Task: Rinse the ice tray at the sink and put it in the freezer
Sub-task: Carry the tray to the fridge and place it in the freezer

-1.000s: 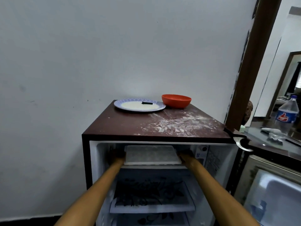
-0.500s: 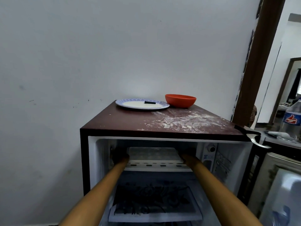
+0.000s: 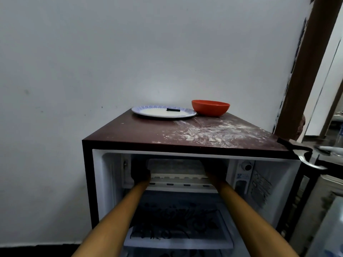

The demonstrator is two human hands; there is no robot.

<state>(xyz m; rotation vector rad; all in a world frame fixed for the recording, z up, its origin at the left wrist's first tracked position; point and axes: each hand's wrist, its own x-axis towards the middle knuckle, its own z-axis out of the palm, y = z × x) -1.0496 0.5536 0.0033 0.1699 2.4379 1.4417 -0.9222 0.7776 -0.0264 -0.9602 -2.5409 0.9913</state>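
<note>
Both hands reached deep into the shadowed top compartment of the open fridge, in the lower middle of the frame. The left hand sat at the left end of the ice tray and the right hand at its right end, so the pale tray lay directly between them, touching or nearly touching each. The darkness there hid the fingers, so whether either hand was clasped on the tray or spread could not be told. The tray rested flat inside the freezer compartment, above a white slotted ledge. Below, a patterned glass shelf showed between the forearms. On the fridge's brown top, dusted with white powder, stood a blue-rimmed plate and, just beside it, an orange bowl.
</note>
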